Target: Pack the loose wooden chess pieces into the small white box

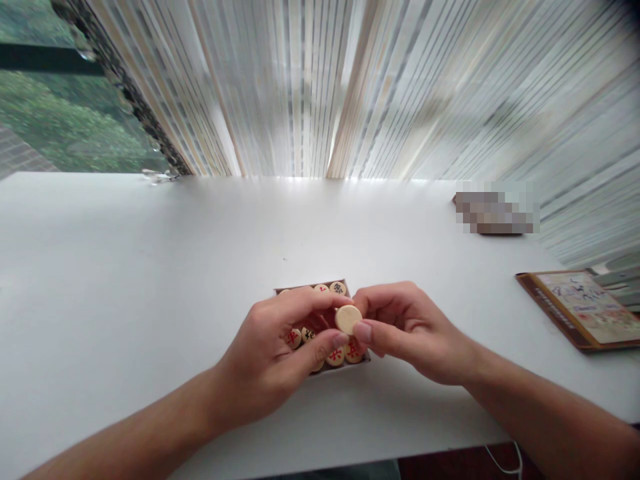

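Observation:
Between my two hands, a round pale wooden Chinese chess piece [349, 320] is raised over a shallow box, its visible face blank. My right hand [417, 333] pinches the piece's right side with thumb and fingers. From the left, the index finger and thumb of my left hand [273, 353] close round the same piece. Below sits the open box [309, 285], holding several Chinese chess pieces [335, 357] with red or black characters. Both hands cover much of the box and part of its contents.
All this is on a white table [125, 300]. A brown-edged flat box or board with a printed picture [587, 307] lies at the right. Behind it is a blurred-out brown object [495, 213]. Striped curtains [310, 93] hang along the far edge, beside a window at left.

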`<state>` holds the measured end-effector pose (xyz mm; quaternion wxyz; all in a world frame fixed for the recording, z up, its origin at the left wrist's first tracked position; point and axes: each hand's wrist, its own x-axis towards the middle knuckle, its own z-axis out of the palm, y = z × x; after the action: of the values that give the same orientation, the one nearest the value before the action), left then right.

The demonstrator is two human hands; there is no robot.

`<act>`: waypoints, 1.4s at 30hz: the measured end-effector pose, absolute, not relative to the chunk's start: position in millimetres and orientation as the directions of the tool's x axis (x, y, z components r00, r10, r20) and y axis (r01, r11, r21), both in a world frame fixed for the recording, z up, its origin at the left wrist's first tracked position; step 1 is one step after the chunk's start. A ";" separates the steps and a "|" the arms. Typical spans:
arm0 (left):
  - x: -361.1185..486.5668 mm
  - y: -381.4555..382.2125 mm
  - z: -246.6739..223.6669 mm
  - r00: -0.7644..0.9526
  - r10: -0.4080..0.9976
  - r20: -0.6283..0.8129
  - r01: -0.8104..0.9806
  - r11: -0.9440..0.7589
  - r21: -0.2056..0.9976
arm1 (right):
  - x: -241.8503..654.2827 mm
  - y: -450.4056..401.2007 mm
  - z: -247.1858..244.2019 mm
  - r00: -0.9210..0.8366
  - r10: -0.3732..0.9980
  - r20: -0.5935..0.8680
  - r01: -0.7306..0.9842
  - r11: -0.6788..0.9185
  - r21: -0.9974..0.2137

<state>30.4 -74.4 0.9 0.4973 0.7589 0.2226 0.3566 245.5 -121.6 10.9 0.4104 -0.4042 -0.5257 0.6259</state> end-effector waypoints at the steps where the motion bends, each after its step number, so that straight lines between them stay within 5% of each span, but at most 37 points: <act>1: 30.2 -74.7 0.2 0.650 0.699 0.297 -0.020 -0.375 0.927 | 245.6 -121.8 10.2 -0.338 0.938 -0.075 -0.081 -0.109 -0.991; 7: 30.3 -76.9 -0.4 0.667 0.712 0.220 -0.048 -0.253 0.966 | 245.6 -123.8 9.3 -0.332 0.941 -0.061 -0.012 -0.069 -0.998; 12: 33.1 -76.4 0.9 0.622 0.760 0.192 -0.074 -0.187 0.980 | 245.4 -121.9 10.9 -0.310 0.943 0.121 0.187 0.185 -0.965; 18: 30.2 -71.7 0.8 0.532 0.745 0.403 0.020 -0.486 0.873 | 249.5 -120.4 11.7 -0.318 0.867 0.384 0.416 0.491 -0.765; 33: 27.6 -70.6 -2.0 0.552 0.494 0.672 0.054 -0.825 0.562 | 254.7 -117.3 12.5 -0.315 0.900 0.303 0.220 0.380 -0.899; 37: 29.4 -71.9 0.5 0.518 0.630 0.579 0.072 -0.707 0.704 | 255.6 -117.8 9.4 -0.274 0.884 0.380 0.267 0.450 -0.852; 42: 29.9 -75.7 3.0 0.577 0.779 0.247 -0.038 -0.276 0.960 | 254.2 -121.4 6.5 -0.275 0.816 0.509 0.345 0.578 -0.740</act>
<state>29.9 -75.7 3.0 0.5409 0.7041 0.2631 0.3774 254.2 -121.4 6.5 0.4645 -0.3831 -0.7571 0.2536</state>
